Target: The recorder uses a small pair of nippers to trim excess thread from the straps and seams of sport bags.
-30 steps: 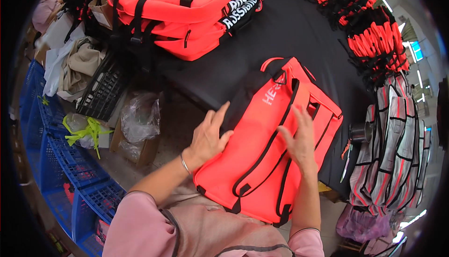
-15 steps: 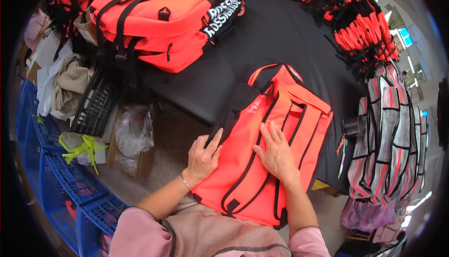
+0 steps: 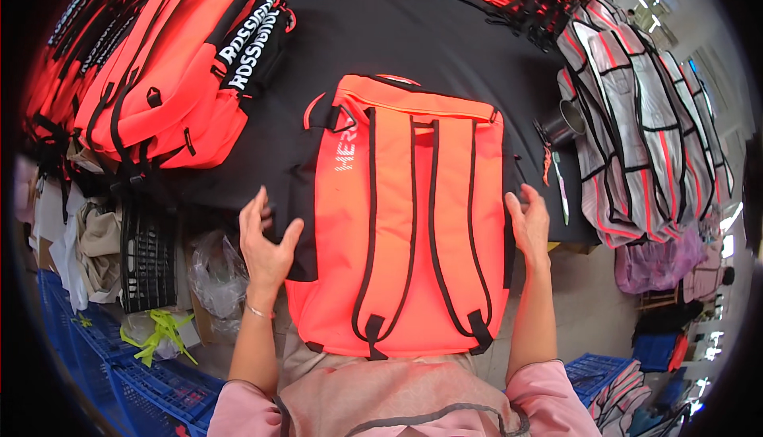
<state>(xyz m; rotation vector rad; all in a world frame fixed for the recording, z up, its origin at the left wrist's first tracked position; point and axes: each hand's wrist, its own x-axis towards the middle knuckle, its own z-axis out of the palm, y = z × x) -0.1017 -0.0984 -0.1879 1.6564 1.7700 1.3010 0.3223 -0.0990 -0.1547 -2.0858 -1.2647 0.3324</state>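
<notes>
A bright orange-red backpack (image 3: 334,230) with black side panels lies in front of me, its two shoulder straps (image 3: 391,199) facing up. Its upper part rests on the black-covered table (image 3: 373,24); the lower end reaches over the edge to my lap. Beside its left black panel is my left hand (image 3: 269,240), fingers spread and thumb toward the bag. My right hand (image 3: 528,218) is at the opposite side, thumb and fingers apart near the bag's edge. Whether the right hand touches the fabric is hard to tell. Neither hand grips anything.
Stacked orange-red backpacks (image 3: 171,79) stand at the table's left. Grey pieces with black trim (image 3: 636,119) hang at the right, near a dark metal cup (image 3: 563,123) and a toothbrush-like tool (image 3: 562,191). Blue crates (image 3: 151,381) and a black basket (image 3: 149,262) lie lower left.
The backpack has turned from slanting to nearly straight before me. Both hands have come off its top face and moved apart to its two sides. The view has shifted too.
</notes>
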